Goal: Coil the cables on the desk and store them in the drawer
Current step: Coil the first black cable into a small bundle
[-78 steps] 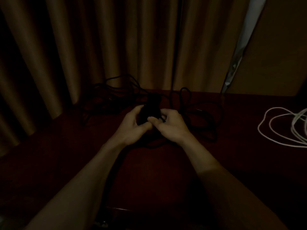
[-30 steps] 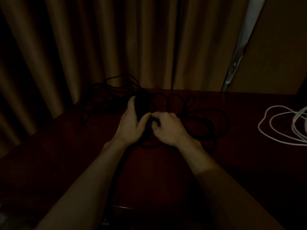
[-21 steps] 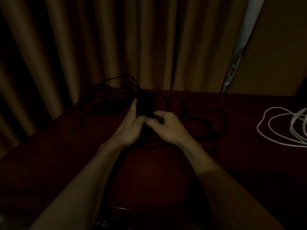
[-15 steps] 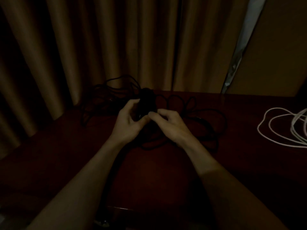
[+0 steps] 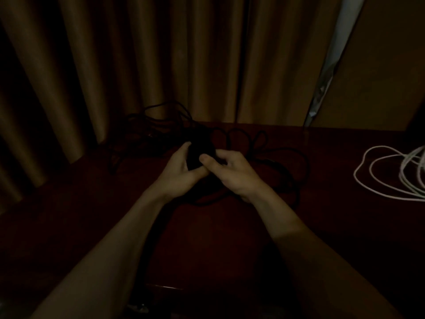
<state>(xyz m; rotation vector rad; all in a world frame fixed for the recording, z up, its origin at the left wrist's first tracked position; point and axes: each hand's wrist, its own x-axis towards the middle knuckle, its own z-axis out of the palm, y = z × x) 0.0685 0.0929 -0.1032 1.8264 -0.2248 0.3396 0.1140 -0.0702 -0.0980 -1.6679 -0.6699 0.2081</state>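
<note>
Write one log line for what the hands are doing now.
left hand: holds black cable bundle | right hand: pinches it | spare loops: on desk | white cable: loose at right

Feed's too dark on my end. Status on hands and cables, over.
Left hand grips the black cable bundle; right hand pinches it. Loose black loops trail across the desk. White cable loosely looped, far right.

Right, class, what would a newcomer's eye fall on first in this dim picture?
The hands meeting mid-frame: left hand and right hand both grip a bunched black cable over the dark red desk. Next, the white cable lying in loose loops at the desk's right edge.
</note>
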